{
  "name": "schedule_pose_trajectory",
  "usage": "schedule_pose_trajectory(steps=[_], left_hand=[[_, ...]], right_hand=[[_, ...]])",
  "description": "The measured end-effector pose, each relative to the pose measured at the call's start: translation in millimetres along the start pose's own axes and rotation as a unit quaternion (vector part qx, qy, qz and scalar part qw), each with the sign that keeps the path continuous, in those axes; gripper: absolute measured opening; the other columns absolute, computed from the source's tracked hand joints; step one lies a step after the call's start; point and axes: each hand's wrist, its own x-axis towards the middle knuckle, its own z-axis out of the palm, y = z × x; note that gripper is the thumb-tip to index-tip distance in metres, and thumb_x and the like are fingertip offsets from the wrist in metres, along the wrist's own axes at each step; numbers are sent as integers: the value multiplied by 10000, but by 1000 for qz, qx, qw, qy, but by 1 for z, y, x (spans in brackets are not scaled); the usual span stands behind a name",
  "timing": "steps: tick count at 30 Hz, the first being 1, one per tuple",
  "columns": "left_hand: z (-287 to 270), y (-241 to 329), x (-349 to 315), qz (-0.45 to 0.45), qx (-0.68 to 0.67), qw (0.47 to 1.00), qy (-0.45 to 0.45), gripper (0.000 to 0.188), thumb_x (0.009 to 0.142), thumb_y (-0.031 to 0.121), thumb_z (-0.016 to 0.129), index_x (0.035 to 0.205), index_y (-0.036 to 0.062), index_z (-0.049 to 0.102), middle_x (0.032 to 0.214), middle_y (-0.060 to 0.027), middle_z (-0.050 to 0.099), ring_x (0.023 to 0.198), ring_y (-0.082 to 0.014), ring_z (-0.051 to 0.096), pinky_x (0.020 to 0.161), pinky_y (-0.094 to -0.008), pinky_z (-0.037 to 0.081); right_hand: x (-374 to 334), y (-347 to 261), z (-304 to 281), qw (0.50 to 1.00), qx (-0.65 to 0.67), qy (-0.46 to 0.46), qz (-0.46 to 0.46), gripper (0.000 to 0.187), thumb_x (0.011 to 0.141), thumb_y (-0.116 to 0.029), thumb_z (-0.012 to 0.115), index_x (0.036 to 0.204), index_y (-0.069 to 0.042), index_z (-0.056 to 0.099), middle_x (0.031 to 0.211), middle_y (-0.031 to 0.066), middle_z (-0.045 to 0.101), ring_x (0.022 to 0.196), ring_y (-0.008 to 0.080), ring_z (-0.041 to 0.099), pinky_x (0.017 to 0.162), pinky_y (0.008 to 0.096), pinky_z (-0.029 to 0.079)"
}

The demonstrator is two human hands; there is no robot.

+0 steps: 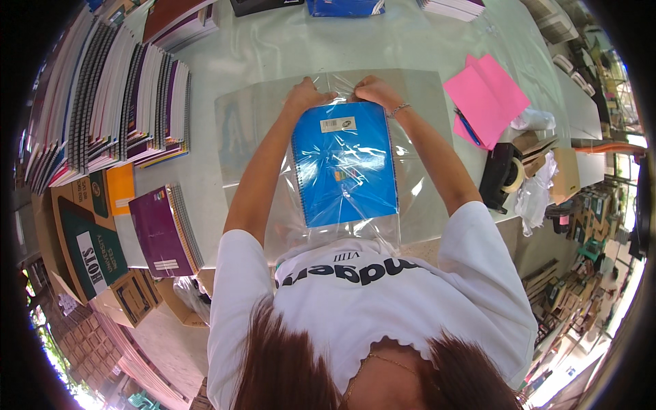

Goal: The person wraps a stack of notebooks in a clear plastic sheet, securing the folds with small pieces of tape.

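Observation:
A blue spiral-bound notebook point(345, 195) lies inside a clear plastic bag point(335, 236), its coil along the left side and a small white label near its far edge. Shiny creases of film cross the cover, and the loose near end of the plastic reaches my shirt. At the notebook's far edge, my left hand point(309, 96) is closed on the film, thumb pointing inward. My right hand point(376, 92), a bracelet at its wrist, grips the same plastic just to the right with curled fingers. Both fingertips are partly hidden.
Tall stacks of spiral notebooks point(123, 96) stand at the left, with a purple notebook point(164, 232) and a green-and-brown carton point(85, 232) nearer. Pink sheets point(488, 96) with a pen point(468, 128), and a black tape dispenser point(499, 174), sit at the right. A blue package point(345, 8) lies at the far edge.

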Motion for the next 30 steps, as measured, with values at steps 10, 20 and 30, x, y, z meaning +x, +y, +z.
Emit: schedule_pose_trajectory(steps=[10,20,30], left_hand=[[7,-14,11,74,56,995,26,696,566,382,832,1103,46,545,1066,-201,637,1018,-342,615,836,-425,502],[4,-24,4,63,27,997,21,736,565,443,843,1108,105,480,1021,-172,644,985,-335,626,834,-421,492],[-12,-5,-2,96,137,985,44,592,690,247,757,1172,139,430,1084,-164,629,1012,-324,617,823,-442,490]], right_hand=[[1,1,3,999,26,23,-26,187,698,-192,651,744,-22,714,712,172,670,627,210,642,599,344,485],[-15,-17,-5,1000,-10,10,9,225,672,-198,652,751,8,695,771,203,661,706,280,660,651,376,501],[-4,-10,6,996,-43,69,-38,222,679,-191,592,732,-8,705,763,220,667,680,282,663,623,385,497]])
